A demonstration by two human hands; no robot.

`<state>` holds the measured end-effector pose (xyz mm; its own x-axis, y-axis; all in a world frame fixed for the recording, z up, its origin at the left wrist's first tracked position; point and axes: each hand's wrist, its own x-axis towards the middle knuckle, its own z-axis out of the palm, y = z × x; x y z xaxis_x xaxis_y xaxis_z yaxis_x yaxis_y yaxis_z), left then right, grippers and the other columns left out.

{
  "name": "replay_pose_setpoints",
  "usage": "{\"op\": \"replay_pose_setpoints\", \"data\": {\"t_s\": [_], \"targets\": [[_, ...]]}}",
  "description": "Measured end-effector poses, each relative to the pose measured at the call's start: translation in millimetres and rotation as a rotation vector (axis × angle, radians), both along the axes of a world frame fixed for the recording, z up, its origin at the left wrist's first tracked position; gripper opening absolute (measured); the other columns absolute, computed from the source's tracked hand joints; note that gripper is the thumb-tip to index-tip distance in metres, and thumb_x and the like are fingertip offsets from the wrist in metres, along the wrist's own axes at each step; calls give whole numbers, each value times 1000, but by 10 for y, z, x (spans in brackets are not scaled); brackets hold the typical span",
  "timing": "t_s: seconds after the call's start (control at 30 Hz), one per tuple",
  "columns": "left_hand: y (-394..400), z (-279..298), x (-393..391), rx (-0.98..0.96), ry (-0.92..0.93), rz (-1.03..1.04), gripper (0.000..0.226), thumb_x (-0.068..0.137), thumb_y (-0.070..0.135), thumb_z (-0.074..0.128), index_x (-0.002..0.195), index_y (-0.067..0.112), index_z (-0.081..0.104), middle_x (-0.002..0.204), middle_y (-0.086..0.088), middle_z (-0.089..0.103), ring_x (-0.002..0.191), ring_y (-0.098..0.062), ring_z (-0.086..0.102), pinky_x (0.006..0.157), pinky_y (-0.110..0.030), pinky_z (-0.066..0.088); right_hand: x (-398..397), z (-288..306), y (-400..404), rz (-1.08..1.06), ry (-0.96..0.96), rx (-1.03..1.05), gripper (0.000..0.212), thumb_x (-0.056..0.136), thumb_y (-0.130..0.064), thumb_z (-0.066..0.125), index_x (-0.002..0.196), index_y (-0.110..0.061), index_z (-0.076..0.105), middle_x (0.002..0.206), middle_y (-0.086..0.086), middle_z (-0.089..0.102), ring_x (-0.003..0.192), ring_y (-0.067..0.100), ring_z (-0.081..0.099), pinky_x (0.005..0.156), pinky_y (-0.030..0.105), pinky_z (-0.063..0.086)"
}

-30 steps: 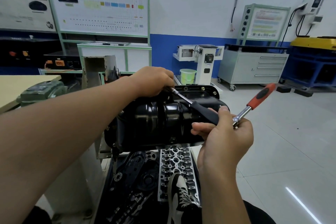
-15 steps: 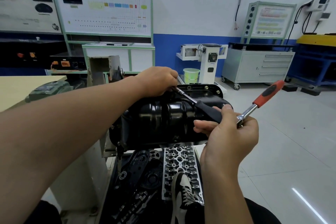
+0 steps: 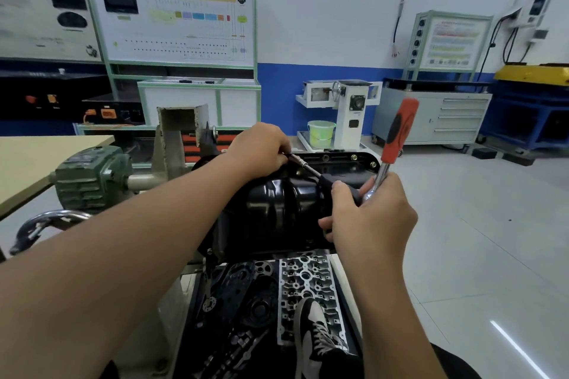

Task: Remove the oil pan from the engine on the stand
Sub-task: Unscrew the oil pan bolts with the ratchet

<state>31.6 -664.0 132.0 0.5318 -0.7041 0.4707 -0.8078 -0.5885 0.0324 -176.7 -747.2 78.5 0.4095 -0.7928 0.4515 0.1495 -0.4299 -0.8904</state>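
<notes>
Black and glossy, the oil pan (image 3: 277, 209) sits bolted on top of the upturned engine on the stand (image 3: 181, 138), in the middle of the view, with gold-coloured bolts (image 3: 354, 157) showing along its far flange. The left hand (image 3: 258, 148) is closed over the far end of a long extension bar (image 3: 311, 168) at the pan's rear edge; what lies under its fingers cannot be seen. The right hand (image 3: 372, 218) is clamped around the head of a ratchet (image 3: 391, 151), whose red-and-black handle stands nearly upright above the knuckles, and around the dark near end of the bar. Below the pan, a cylinder head (image 3: 304, 280) and dark engine parts lie on the lower tray, just beside a black-and-white shoe (image 3: 317, 332). A green gearbox (image 3: 89, 178) sits to the left of the stand.
</notes>
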Motion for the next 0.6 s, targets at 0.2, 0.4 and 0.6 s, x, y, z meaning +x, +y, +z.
{"op": "replay_pose_setpoints", "data": {"t_s": [0.2, 0.4, 0.6], "targets": [[43, -29, 40, -58, 86, 1, 22, 91, 18, 72, 110, 25, 79, 110, 4, 73, 102, -21, 66, 93, -44, 57, 0, 123, 47, -6, 45, -11, 26, 93, -16, 65, 83, -23, 41, 74, 9, 66, 40, 15, 67, 38, 39, 56], [35, -28, 13, -73, 92, -4, 24, 94, 18, 64, 111, 26, 79, 112, 2, 72, 107, -24, 64, 93, -43, 56, -19, 262, 86, 128, -49, 346, 25, 95, -10, 66, 89, -17, 42, 62, 6, 69, 47, 29, 71, 43, 39, 57], [50, 14, -80, -59, 85, 1, 27, 96, 20, 57, 108, 28, 80, 108, 2, 72, 105, -26, 63, 90, -45, 56, -3, 501, 109, 425, -125, 974, 5, 96, -2, 58, 95, 3, 59, 57, 15, 65, 41, 17, 63, 37, 23, 50]]}}
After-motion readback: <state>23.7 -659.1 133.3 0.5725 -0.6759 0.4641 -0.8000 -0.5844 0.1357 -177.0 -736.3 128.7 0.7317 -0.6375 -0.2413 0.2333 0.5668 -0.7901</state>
